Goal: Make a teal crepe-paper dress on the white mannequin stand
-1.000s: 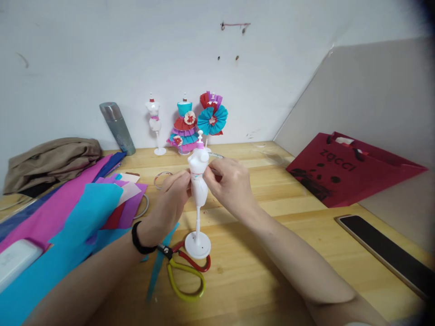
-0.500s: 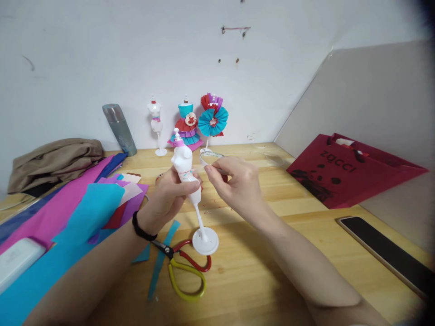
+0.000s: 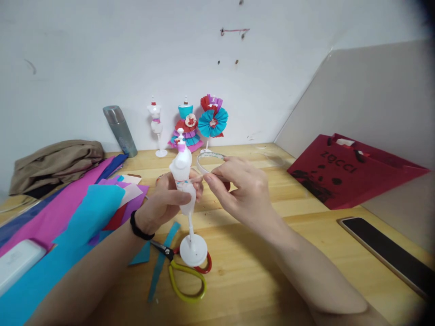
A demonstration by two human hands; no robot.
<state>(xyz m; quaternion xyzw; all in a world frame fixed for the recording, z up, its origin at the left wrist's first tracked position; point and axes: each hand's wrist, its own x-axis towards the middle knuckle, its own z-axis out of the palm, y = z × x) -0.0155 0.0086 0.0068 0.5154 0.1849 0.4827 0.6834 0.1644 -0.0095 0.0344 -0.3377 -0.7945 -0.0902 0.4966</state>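
Note:
My left hand (image 3: 166, 199) is closed around the waist and hip of a small white mannequin (image 3: 181, 165), its thumb across the front. The figure leans slightly, its round base off the table above the scissors. A thin band with a bit of blue circles its waist. My right hand (image 3: 239, 183) pinches a roll of tape (image 3: 204, 160) just right of the figure; a narrow pale strip seems to run from it toward the waist. Below lie scissors (image 3: 186, 280) with one yellow and one red handle, over a blue paper strip (image 3: 158, 271).
Behind stand a bare mannequin (image 3: 156, 122) and two dressed ones (image 3: 186, 111) (image 3: 213, 122), beside a leaning flask (image 3: 119, 131). Colored paper (image 3: 91, 208), a brown cloth (image 3: 57, 163) and a white device (image 3: 20, 262) lie left. A red bag (image 3: 343, 172) and a phone (image 3: 384, 253) are right.
My left hand has turned and tilted the mannequin and moved it left, its thumb now across the front. My right hand has drawn away from the waist with the tape roll, which shows more.

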